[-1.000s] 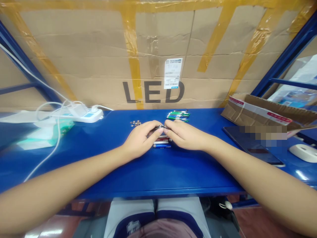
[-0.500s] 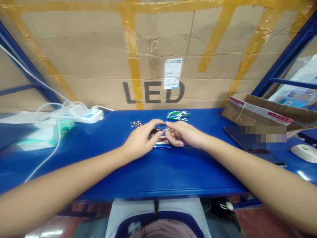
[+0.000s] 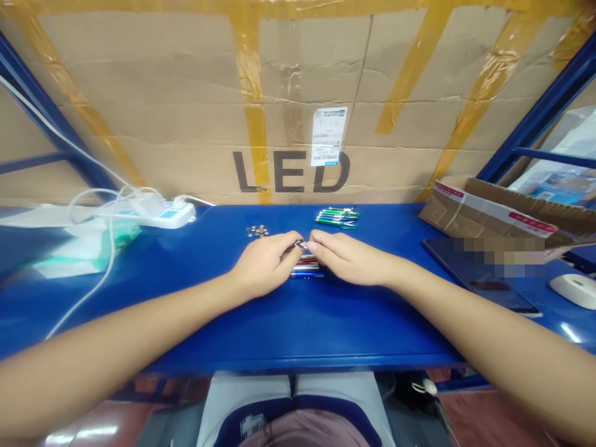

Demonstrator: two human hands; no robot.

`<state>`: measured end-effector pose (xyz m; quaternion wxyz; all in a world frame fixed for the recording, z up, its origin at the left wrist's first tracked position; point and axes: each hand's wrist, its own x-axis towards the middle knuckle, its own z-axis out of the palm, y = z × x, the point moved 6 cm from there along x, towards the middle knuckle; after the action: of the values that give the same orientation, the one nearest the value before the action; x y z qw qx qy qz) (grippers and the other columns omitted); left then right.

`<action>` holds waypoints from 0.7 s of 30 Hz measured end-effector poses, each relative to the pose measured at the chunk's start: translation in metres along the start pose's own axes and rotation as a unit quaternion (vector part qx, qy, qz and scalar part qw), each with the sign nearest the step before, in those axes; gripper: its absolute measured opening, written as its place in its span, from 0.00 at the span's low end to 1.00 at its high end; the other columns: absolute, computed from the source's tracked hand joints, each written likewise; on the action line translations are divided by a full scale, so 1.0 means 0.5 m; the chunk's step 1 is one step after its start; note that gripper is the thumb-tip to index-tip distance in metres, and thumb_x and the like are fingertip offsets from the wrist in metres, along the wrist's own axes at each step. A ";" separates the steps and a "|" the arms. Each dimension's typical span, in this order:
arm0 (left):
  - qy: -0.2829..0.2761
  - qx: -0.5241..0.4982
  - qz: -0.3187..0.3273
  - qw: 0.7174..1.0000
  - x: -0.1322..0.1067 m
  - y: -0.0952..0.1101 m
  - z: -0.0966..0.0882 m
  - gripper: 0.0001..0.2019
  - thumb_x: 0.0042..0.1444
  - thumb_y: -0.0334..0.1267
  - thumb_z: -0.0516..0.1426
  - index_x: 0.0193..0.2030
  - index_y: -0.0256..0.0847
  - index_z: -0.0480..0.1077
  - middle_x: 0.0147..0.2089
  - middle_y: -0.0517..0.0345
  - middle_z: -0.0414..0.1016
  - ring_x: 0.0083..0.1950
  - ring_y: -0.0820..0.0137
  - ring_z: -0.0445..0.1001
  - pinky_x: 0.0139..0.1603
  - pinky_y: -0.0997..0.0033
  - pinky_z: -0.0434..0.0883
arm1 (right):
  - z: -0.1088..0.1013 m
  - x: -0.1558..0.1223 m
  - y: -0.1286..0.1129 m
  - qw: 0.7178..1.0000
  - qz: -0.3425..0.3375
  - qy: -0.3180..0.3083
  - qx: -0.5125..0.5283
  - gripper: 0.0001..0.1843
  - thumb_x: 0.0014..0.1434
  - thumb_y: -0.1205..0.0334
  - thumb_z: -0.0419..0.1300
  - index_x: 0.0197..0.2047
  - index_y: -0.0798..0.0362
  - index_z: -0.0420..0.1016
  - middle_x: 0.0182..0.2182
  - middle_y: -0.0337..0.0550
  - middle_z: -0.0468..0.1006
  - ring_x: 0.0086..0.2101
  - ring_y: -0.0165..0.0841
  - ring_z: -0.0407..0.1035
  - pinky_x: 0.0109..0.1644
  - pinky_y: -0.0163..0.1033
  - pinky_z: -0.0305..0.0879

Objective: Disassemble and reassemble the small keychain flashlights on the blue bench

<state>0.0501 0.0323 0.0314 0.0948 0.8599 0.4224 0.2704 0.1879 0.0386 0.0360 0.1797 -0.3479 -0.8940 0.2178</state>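
Right hand [image 3: 347, 257] has rolled palm-down, meeting left hand [image 3: 263, 266] mid-frame; both pinch a small torch [image 3: 300, 244]; grip should stay firm, aligned.

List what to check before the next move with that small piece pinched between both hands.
1. Two-handed grip: left hand and right hand pinch the small metal piece at the fingertips. Ok.
2. Whether the piece is whole and lined up: cannot tell, too small.
3. Red and blue tubes lie under the hands, well back from the blue table front edge. Ok.
4. Small metal discs heaped apart from the left hand. Ok.
5. Green tubes clear behind the right hand. Ok.
6. Power strip far left of both hands. Ok.
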 end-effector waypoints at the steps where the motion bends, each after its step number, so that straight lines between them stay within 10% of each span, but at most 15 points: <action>1: -0.003 -0.004 0.000 1.000 -0.001 0.001 0.000 0.11 0.67 0.40 0.48 0.39 0.43 0.70 0.36 0.58 0.78 0.38 0.66 0.76 0.41 0.67 0.67 | 0.000 -0.002 -0.002 1.000 -0.003 -0.012 -0.024 0.18 0.73 0.49 0.41 0.34 0.49 0.56 0.25 0.34 0.63 0.25 0.30 0.58 0.32 0.38 0.53; 21: -0.009 0.033 -0.018 0.999 -0.003 0.008 0.004 0.12 0.66 0.40 0.48 0.33 0.41 0.66 0.31 0.59 0.73 0.32 0.68 0.70 0.32 0.69 0.58 | 0.002 -0.001 -0.008 0.987 0.025 -0.021 -0.157 0.14 0.70 0.55 0.43 0.33 0.49 0.54 0.27 0.38 0.66 0.26 0.31 0.57 0.31 0.37 0.44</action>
<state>0.0533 0.0286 0.0306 0.0752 0.8571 0.4459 0.2468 0.1855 0.0352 0.0372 0.0981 -0.3897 -0.9116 0.0865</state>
